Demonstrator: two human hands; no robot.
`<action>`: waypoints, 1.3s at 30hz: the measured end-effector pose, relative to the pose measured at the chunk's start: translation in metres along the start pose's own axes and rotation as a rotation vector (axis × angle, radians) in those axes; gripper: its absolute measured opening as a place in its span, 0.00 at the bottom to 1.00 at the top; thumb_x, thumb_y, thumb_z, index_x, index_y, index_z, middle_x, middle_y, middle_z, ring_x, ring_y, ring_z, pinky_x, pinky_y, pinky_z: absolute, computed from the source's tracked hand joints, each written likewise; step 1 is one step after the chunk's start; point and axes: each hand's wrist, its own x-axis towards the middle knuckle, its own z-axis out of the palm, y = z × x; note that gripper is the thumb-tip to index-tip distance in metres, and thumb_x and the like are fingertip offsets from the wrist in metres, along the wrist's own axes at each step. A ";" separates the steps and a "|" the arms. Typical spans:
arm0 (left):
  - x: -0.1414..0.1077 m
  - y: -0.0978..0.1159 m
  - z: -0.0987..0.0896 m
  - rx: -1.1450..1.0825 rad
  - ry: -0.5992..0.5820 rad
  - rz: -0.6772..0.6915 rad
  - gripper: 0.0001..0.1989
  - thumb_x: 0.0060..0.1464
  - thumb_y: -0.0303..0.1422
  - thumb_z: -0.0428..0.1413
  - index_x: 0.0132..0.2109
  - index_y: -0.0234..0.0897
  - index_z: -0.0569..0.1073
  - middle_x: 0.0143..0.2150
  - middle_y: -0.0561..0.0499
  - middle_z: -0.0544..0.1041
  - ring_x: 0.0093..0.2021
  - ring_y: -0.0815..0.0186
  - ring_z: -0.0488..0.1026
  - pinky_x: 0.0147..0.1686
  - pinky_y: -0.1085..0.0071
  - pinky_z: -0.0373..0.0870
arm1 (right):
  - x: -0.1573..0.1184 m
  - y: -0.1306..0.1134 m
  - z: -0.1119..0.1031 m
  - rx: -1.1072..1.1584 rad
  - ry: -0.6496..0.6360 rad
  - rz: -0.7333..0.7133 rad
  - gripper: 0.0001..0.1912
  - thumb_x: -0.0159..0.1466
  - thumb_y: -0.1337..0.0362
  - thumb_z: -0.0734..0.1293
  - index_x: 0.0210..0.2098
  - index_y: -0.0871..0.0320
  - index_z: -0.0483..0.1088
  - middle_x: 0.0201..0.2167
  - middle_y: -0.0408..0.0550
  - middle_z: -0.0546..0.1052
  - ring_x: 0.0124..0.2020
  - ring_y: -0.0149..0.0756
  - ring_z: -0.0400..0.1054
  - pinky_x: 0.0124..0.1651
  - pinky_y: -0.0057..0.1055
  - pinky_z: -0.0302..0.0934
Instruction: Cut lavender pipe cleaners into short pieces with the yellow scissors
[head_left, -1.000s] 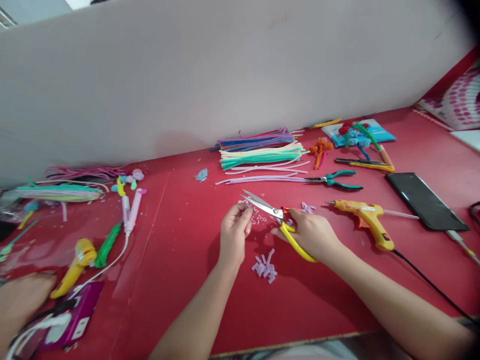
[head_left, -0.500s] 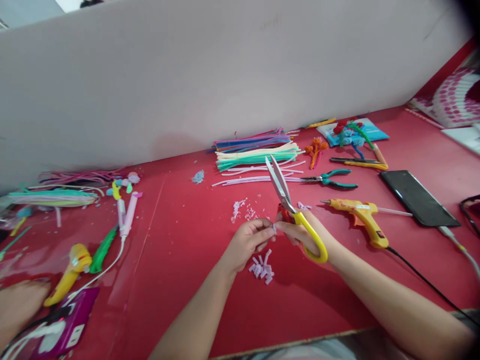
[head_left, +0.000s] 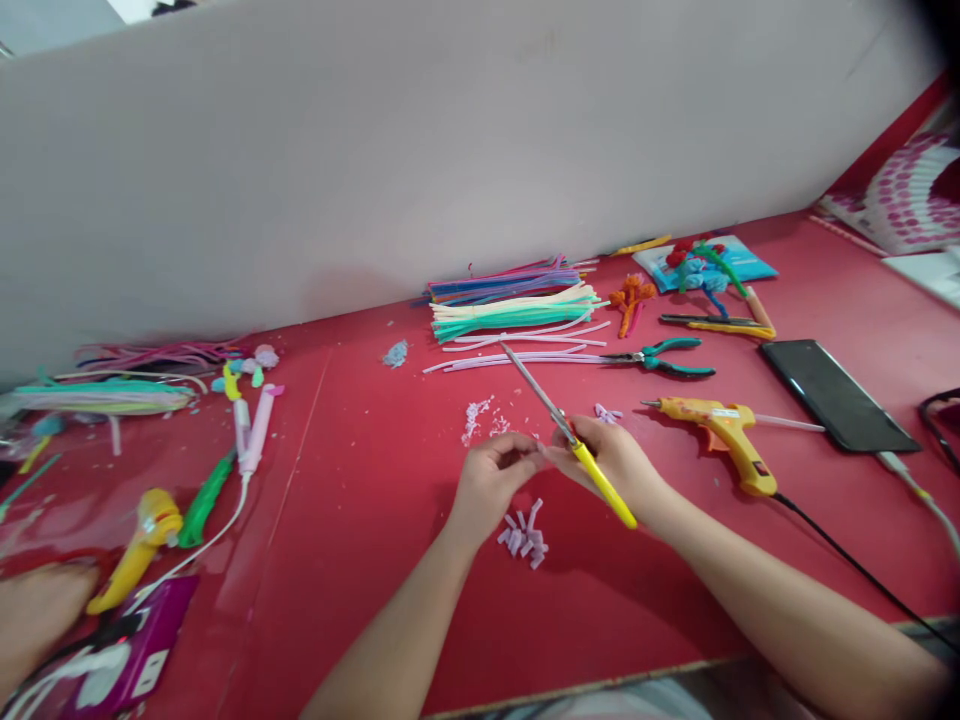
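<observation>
My right hand holds scissors with yellow handles, blades together and pointing up and to the left. Its fingertips meet those of my left hand, which is closed in a pinch. Between them is a tiny lilac pipe cleaner piece, mostly hidden by the fingers. Just below the hands lies a small pile of cut lilac pipe cleaner pieces. Lilac fluff trimmings are scattered beyond my left hand. More lilac pieces rest behind my right hand.
Pipe cleaner bundles lie by the partition, with pliers nearby. To the right are a yellow glue gun with its cable and a phone. Another person's arm, a yellow tool and a purple box are at left.
The scissors have turned in my right hand: their blades, slightly apart before, now look together and tip further left. Both hands stay fingertip to fingertip in nearly the same place.
</observation>
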 end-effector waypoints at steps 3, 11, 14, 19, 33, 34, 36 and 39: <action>0.004 0.000 -0.005 -0.143 0.168 -0.004 0.07 0.40 0.32 0.56 0.30 0.34 0.71 0.22 0.55 0.69 0.17 0.78 0.56 0.17 0.79 0.52 | 0.000 0.003 -0.002 -0.277 0.062 -0.014 0.15 0.51 0.50 0.59 0.26 0.57 0.60 0.18 0.41 0.66 0.19 0.29 0.59 0.22 0.24 0.44; 0.010 -0.002 -0.016 -0.376 0.320 0.065 0.06 0.40 0.28 0.55 0.30 0.34 0.70 0.22 0.56 0.68 0.14 0.82 0.50 0.13 0.80 0.42 | -0.002 0.010 0.011 -0.583 0.000 -0.008 0.22 0.53 0.44 0.53 0.29 0.57 0.60 0.20 0.46 0.70 0.22 0.33 0.64 0.23 0.26 0.44; 0.010 -0.001 -0.017 -0.396 0.321 0.079 0.05 0.40 0.28 0.55 0.30 0.34 0.70 0.19 0.58 0.64 0.14 0.81 0.50 0.13 0.80 0.42 | -0.002 0.013 0.014 -0.608 -0.002 -0.040 0.22 0.55 0.44 0.51 0.29 0.57 0.60 0.20 0.46 0.70 0.21 0.33 0.64 0.23 0.26 0.44; 0.009 0.001 -0.016 -0.402 0.328 0.065 0.05 0.40 0.27 0.55 0.29 0.34 0.70 0.17 0.59 0.61 0.14 0.81 0.50 0.13 0.81 0.42 | -0.003 0.013 0.014 -0.611 -0.011 -0.044 0.23 0.55 0.44 0.51 0.30 0.58 0.60 0.20 0.47 0.71 0.21 0.33 0.64 0.22 0.27 0.43; 0.009 -0.001 -0.017 -0.392 0.322 0.107 0.04 0.43 0.28 0.54 0.30 0.34 0.69 0.20 0.58 0.64 0.15 0.81 0.50 0.13 0.81 0.43 | -0.002 0.011 0.012 -0.651 -0.032 -0.039 0.24 0.55 0.43 0.49 0.29 0.58 0.60 0.19 0.47 0.70 0.20 0.33 0.63 0.21 0.27 0.39; 0.009 -0.001 -0.017 -0.392 0.324 0.106 0.04 0.43 0.28 0.54 0.30 0.34 0.69 0.20 0.58 0.63 0.15 0.81 0.50 0.13 0.81 0.43 | -0.002 0.011 0.012 -0.653 -0.031 -0.039 0.24 0.55 0.43 0.49 0.29 0.58 0.60 0.19 0.47 0.70 0.20 0.33 0.63 0.21 0.27 0.38; 0.009 -0.001 -0.017 -0.389 0.327 0.100 0.04 0.42 0.28 0.55 0.31 0.34 0.69 0.20 0.58 0.63 0.15 0.81 0.50 0.13 0.81 0.43 | -0.002 0.012 0.013 -0.650 -0.027 -0.041 0.24 0.55 0.43 0.49 0.28 0.58 0.60 0.19 0.47 0.70 0.20 0.33 0.63 0.21 0.27 0.38; 0.009 0.000 -0.017 -0.387 0.327 0.096 0.05 0.42 0.29 0.56 0.30 0.34 0.69 0.19 0.58 0.62 0.15 0.81 0.50 0.13 0.81 0.43 | -0.002 0.014 0.013 -0.638 -0.019 -0.049 0.24 0.55 0.43 0.49 0.27 0.58 0.59 0.19 0.47 0.70 0.20 0.33 0.63 0.21 0.27 0.39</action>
